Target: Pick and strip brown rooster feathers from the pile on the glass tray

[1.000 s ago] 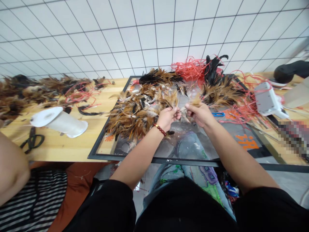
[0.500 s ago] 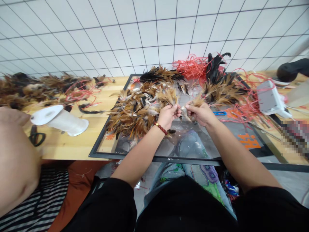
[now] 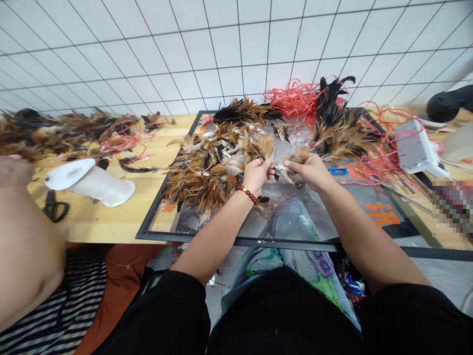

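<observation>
Both of my hands are over the glass panel with the black frame (image 3: pixel 221 240). My right hand (image 3: pixel 312 172) pinches a small bunch of brown and whitish feathers (image 3: pixel 300 156) between thumb and fingers. My left hand (image 3: pixel 255 176), with a red bead bracelet at the wrist, is closed in a pinch on brown feathers (image 3: pixel 264 147) at the pile's right edge. Pale feather ends (image 3: pixel 284 173) lie in the gap between the hands. Left of them spreads a large pile of brown feathers (image 3: pixel 207 182).
Red plastic strips (image 3: pixel 295 101) are heaped at the back beside black feathers (image 3: pixel 332 101). A small blue tool (image 3: pixel 338 171) lies to the right. On the left are a white spool (image 3: pixel 92 182), black-handled scissors (image 3: pixel 55 209) and another person's arm (image 3: pixel 29 246).
My hands are slightly farther apart, with pale feather ends spread looser between them. The other person's hand at left has drawn back a little toward the left edge.
</observation>
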`<state>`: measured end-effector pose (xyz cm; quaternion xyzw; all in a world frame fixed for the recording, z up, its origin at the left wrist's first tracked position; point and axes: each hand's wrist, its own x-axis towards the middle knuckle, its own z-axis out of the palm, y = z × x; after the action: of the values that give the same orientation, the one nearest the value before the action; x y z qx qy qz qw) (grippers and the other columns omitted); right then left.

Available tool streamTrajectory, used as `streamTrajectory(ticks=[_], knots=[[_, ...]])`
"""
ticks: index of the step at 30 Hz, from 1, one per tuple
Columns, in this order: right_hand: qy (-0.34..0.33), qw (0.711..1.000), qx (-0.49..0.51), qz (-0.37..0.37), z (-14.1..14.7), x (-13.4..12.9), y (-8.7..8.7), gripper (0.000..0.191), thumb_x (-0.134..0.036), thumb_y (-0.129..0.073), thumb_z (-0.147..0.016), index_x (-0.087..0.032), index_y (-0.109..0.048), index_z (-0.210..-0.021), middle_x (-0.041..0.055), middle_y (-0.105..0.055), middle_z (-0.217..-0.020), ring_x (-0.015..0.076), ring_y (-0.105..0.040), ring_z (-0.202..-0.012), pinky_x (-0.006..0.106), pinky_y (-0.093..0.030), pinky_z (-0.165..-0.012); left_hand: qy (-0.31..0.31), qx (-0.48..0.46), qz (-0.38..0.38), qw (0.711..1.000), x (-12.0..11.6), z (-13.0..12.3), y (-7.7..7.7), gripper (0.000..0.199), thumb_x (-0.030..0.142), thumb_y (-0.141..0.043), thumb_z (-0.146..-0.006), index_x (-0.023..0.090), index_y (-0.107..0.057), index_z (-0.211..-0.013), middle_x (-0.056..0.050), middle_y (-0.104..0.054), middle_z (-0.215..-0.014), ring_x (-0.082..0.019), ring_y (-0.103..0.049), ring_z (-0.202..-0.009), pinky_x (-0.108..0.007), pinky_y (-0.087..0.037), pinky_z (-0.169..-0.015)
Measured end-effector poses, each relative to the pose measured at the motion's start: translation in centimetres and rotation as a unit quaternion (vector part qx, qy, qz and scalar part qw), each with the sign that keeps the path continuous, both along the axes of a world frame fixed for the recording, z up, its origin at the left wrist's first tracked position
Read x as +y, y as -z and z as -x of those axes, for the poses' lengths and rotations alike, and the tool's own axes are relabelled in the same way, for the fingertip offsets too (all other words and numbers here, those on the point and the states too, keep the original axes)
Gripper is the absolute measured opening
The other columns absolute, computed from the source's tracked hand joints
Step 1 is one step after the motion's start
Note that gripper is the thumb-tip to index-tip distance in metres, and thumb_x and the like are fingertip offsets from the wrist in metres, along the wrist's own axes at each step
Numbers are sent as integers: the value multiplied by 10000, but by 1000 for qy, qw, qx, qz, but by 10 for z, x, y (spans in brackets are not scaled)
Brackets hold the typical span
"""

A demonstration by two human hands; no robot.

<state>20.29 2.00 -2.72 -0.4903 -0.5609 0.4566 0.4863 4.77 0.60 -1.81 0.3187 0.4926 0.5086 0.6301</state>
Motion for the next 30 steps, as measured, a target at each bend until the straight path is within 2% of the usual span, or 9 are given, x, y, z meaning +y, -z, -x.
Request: streamTrajectory(ticks=[3,6,8,13,15,18,21,24,30], knots=[[-4,999,7,40,-3,1,1,451,-430,-877,-523,-155,-674,-817,-35,-570,-584,88,-447,-501,257,-363,-498,0,-16,-10,1000,0,2,-1,167,145,-596,-897,115,-628,-735,6,-609,-649,-54,-549,-533,-198,-447,-570],[-8,999,21,33,-3,2,0,571,-379,-914,-458,-164,-664,-923,-27,-615,-663,97,-487,-548,260,-397,-535,35,-28,-18,999,-1,2,0,144,127,-607,-881,107,-640,-742,-18,-656,-720,-68,-592,-605,-211,-477,-623],[-26,999,7,25,-4,3,0,542,-372,-911,-463,-164,-661,-897,-10,-642,-707,113,-524,-598,272,-427,-578,42,-29,-25,998,-1,2,1,148,109,-600,-877,104,-642,-735,-27,-674,-757,-69,-600,-631,-208,-482,-630],[46,996,-32,-75,-9,3,-5,459,-383,-892,-512,-193,-696,-881,0,-666,-795,143,-570,-717,291,-468,-690,27,-4,-21,999,1,1,3,197,112,-616,-860,114,-609,-664,-2,-612,-633,-58,-542,-534,-187,-434,-531],[-4,998,-10,-69,-9,0,-10,407,-460,-870,-566,-194,-705,-825,6,-664,-756,153,-591,-717,295,-476,-693,73,9,-19,997,0,0,2,213,103,-639,-835,118,-592,-628,2,-587,-585,-66,-535,-495,-190,-410,-492],[-143,989,20,34,-8,-7,-16,465,-579,-862,-549,-171,-686,-688,32,-667,-657,167,-619,-649,301,-486,-641,160,24,-23,987,-4,-1,3,214,110,-647,-819,118,-604,-610,0,-588,-567,-71,-531,-455,-192,-374,-448],[-194,973,47,114,-7,-11,-15,530,-628,-873,-484,-156,-681,-631,47,-672,-609,158,-616,-572,295,-488,-582,229,29,-27,973,-5,1,5,180,148,-682,-800,116,-635,-629,-7,-617,-594,-71,-554,-469,-187,-379,-457],[-150,977,82,127,-4,-10,-12,505,-572,-908,-446,-166,-685,-649,25,-671,-583,145,-600,-516,292,-498,-543,272,20,-27,962,-4,2,9,178,198,-708,-797,113,-639,-657,-11,-612,-590,-73,-558,-488,-192,-396,-488],[-86,989,98,76,1,-10,-12,498,-562,-907,-438,-195,-654,-661,12,-664,-576,171,-592,-492,331,-510,-501,255,-30,-19,966,-3,2,9,251,313,-638,-882,135,-585,-714,-4,-597,-637,-94,-584,-518,-213,-432,-522]])
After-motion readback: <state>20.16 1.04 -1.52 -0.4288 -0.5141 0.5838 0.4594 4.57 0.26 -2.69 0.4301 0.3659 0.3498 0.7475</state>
